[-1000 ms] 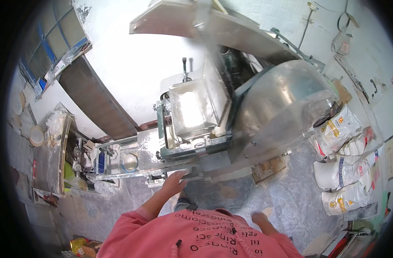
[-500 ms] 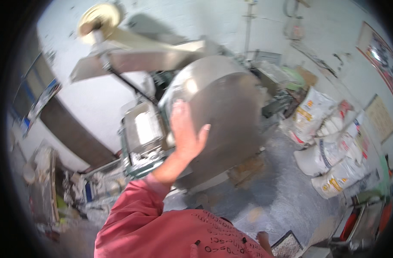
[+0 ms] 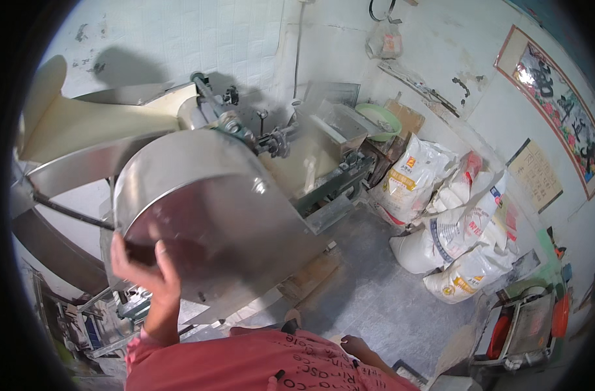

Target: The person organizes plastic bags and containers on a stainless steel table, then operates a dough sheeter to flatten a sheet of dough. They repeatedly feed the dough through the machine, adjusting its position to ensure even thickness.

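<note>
Presently, findings as observed:

Left hand: the left hand [image 3: 144,264] is raised at the lower left of the frame, fingers spread, palm laid flat against the lower left rim of the steel drum cover [image 3: 206,208]. It grips nothing; contact is by palm and fingers only.

Right hand: the right hand [image 3: 354,345] sits low at the bottom centre of the frame, just above the red shirt [image 3: 258,365]. It holds nothing visible; whether its fingers are curled or spread cannot be told.

Steel drum cover: large, rounded, polished metal, filling the centre left of the frame, mounted on the machine.

Dough sheet: a pale sheet [image 3: 95,124] runs across the upper left, over a roll at the far left edge, just above the drum cover.

Machine frame: dark rails and shafts [image 3: 323,182] extend from the drum toward the centre of the frame.

Sacks: several white printed sacks [image 3: 453,228] are stacked on the floor at the right, leaning on one another against the wall.

Green basin: a light green basin [image 3: 383,117] rests on boxes at upper centre right.

Wall picture: a framed floral print [image 3: 558,111] hangs at the upper right.

Floor: grey concrete [image 3: 382,293], dusted with flour.
</note>
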Demonstrator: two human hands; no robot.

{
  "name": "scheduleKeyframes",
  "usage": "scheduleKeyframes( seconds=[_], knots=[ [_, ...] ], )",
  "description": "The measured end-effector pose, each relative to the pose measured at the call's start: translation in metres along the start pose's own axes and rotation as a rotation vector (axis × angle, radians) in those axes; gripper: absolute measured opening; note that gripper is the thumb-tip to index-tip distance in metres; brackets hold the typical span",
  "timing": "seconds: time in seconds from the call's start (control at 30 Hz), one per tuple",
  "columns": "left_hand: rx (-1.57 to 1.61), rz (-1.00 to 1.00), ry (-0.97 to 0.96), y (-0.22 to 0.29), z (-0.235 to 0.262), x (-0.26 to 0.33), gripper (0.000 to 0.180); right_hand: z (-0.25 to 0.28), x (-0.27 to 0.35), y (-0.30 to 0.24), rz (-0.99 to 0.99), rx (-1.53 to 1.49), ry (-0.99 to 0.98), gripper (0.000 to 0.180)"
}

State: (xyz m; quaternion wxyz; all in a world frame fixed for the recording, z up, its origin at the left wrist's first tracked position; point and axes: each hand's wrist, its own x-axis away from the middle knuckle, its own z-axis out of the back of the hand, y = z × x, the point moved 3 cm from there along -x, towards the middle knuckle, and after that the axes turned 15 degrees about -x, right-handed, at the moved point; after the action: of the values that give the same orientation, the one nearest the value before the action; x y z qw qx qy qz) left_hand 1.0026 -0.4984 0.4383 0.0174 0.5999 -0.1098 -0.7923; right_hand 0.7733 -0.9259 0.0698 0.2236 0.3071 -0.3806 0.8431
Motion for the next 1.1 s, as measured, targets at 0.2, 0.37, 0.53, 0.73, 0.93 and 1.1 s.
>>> scheduleKeyframes(
  seconds=[0.2,0.37,0.53,0.73,0.93,1.1],
  knots=[
    [-0.102,0.111,0.064,0.006,-0.012,0.000,0.057,0.090,-0.069,-0.024,0.115,0.192,-0.114,0.036],
    [-0.043,0.165,0.132,0.001,-0.013,0.004,0.050,0.148,-0.130,-0.068,0.288,0.041,0.007,0.035],
    [-0.165,0.231,0.097,0.001,-0.009,-0.005,0.054,0.230,-0.194,-0.130,0.587,0.299,-0.087,0.032],
    [-0.327,0.102,-0.127,0.040,0.007,-0.046,0.036,0.390,-0.249,-0.286,0.935,-0.023,0.318,0.024],
    [-0.796,-0.028,-0.417,0.113,-0.045,-0.137,0.026,0.507,-0.281,-0.400,1.320,-0.159,0.441,0.013],
    [-0.783,0.037,-0.700,0.124,-0.138,-0.191,0.025,0.555,-0.336,-0.433,1.377,-0.263,0.426,0.011]
  ],
)
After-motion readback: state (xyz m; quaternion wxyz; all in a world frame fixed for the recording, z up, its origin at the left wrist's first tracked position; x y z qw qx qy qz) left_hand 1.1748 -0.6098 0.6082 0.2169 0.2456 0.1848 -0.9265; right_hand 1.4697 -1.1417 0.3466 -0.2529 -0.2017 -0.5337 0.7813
